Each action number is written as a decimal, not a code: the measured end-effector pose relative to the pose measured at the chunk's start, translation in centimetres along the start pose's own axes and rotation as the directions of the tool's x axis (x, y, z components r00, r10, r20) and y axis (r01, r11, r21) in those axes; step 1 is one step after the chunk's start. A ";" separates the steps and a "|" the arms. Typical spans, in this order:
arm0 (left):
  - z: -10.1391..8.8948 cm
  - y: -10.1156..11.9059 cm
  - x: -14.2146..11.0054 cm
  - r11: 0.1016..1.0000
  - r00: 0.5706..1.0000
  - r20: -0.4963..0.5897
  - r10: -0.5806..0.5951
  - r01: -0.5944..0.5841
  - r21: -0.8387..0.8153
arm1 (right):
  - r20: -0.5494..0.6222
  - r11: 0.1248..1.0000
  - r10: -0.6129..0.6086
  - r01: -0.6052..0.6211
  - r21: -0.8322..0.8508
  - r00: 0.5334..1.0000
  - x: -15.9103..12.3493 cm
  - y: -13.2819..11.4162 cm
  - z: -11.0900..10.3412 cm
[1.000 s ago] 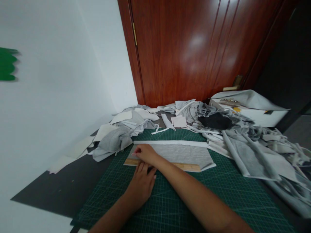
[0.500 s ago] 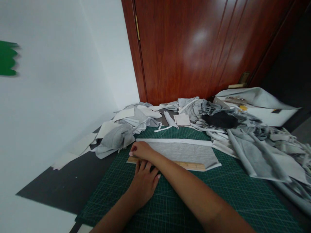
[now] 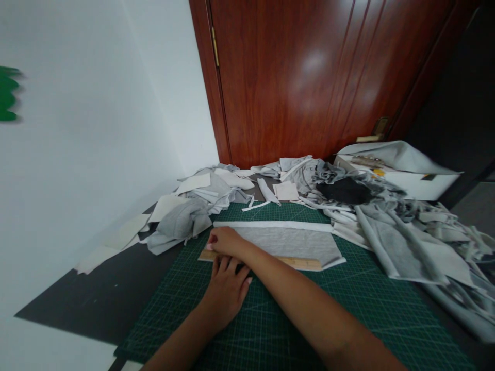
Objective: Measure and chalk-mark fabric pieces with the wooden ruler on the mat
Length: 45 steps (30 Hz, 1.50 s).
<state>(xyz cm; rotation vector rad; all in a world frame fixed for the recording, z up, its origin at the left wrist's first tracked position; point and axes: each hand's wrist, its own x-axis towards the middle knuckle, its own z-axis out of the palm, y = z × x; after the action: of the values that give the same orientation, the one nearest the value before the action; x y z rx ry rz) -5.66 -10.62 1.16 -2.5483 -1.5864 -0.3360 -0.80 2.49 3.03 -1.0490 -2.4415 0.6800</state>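
Observation:
A piece of grey fabric (image 3: 294,239) with a white band along its far edge lies on a green cutting mat (image 3: 348,299). Along its near edge rests a wooden ruler (image 3: 297,262). My left hand (image 3: 227,291) lies with fingers spread and their tips at the ruler's near edge. Crossing over it from the right, my right hand (image 3: 224,240) is closed above the fabric near the ruler's left end. Whatever sits in its fingers is too small or hidden to make out.
Fabric scraps (image 3: 185,221) are heaped at the back left. A larger heap of grey cloth (image 3: 410,242) fills the right side, with a white box (image 3: 421,185) behind it. A wooden door (image 3: 294,87) and a white wall (image 3: 96,129) stand beyond.
My right hand has shifted slightly rightward along the ruler, still closed. My left hand stays in place at the ruler. The whole view has turned a little.

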 end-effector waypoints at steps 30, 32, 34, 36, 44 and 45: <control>1.4 -1.1 0.1 0.995 0.993 -0.090 0.077 -0.072 0.065 | 0.051 0.993 0.070 -0.075 0.094 0.996 -7.1 5.0 -4.9; 1.4 -1.1 0.2 0.995 0.994 -0.083 0.074 -0.068 0.070 | 0.053 0.990 0.073 -0.079 0.118 0.996 -7.8 5.7 -5.2; 1.3 -1.1 0.3 0.995 0.995 -0.072 0.068 -0.062 0.084 | 0.056 0.984 0.080 -0.088 0.153 0.995 -8.6 6.3 -5.8; 1.2 -1.0 0.3 0.993 0.996 -0.058 0.065 -0.059 0.100 | 0.059 0.978 0.090 -0.099 0.184 0.994 -9.6 7.1 -6.4; 1.0 -1.1 0.6 0.988 0.998 -0.019 0.066 -0.063 0.143 | 0.074 0.948 0.129 -0.145 0.283 0.989 -15.3 10.6 -9.7; 1.0 -1.1 0.6 0.987 0.998 -0.019 0.062 -0.059 0.147 | 0.075 0.946 0.137 -0.153 0.286 0.988 -16.0 11.0 -10.1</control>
<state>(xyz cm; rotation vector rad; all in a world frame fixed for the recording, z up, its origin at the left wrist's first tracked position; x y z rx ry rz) -6.28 -9.36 0.30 -2.4666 -1.4641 -0.2325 20.92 -0.15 2.19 -1.1077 -2.2325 1.0916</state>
